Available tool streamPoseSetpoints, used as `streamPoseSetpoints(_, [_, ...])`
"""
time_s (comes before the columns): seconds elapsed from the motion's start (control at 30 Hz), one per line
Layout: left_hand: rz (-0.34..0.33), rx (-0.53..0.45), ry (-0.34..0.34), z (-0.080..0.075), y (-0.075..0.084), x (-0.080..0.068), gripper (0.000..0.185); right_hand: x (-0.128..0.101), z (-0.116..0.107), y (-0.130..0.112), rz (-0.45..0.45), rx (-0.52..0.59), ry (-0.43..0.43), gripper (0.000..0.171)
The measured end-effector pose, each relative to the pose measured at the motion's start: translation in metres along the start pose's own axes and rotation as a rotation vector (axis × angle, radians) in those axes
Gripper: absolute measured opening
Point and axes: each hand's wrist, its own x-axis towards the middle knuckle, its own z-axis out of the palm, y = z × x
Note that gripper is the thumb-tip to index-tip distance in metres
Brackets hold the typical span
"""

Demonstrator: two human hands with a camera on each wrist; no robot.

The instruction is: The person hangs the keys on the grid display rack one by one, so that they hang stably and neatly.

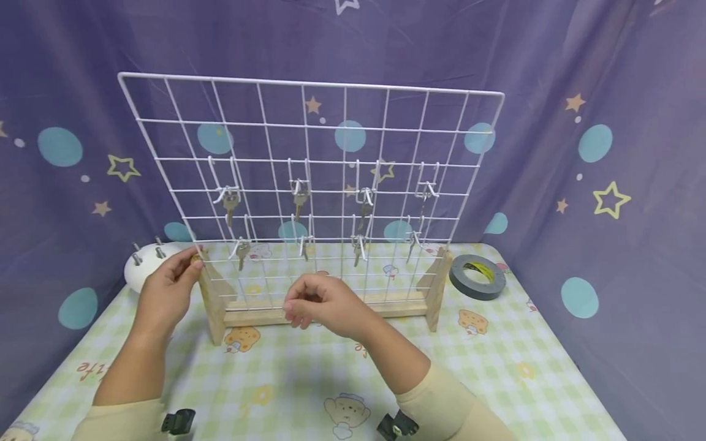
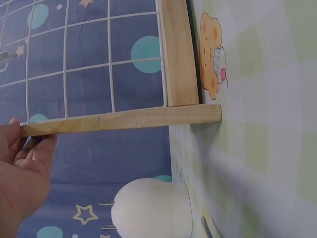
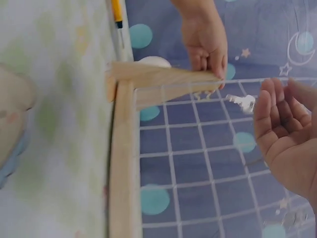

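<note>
A white wire grid [image 1: 309,153] stands in a wooden stand [image 1: 212,300] on the checked table. Several keys hang from its white hooks, such as one [image 1: 230,203] at the upper left. My left hand [image 1: 171,282] grips the top of the stand's left upright [image 2: 124,119], fingers curled round its end [image 2: 25,168]. My right hand [image 1: 320,303] hovers in front of the grid's lower middle with its fingers curled. In the right wrist view a silver key [image 3: 240,101] shows just beyond its fingertips [image 3: 260,101]. Whether they pinch that key is unclear.
A grey tape roll [image 1: 477,277] lies flat to the right of the stand. A white rounded object with metal pins [image 1: 140,266] sits behind my left hand. Purple star-patterned cloth [image 1: 607,184] closes in the back and sides. The table's checked cloth [image 1: 496,367] stretches in front.
</note>
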Motion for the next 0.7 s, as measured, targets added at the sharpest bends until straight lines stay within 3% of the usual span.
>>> streamPoseSetpoints(0.37, [-0.004,0.079,0.065,0.002,-0.001,-0.006,0.052,-0.044,-0.007,0.041,0.184,-0.094,0.039,0.019])
streamPoseSetpoints(0.53, [0.028,0.09,-0.009,0.0,0.003,-0.013,0.059,-0.071,-0.017,0.052,0.256,-0.208,0.12,0.022])
streamPoseSetpoints(0.7, [0.114,0.001,-0.062,0.002,0.008,-0.03,0.063,-0.097,-0.03,0.051,0.315,-0.355,0.22,0.024])
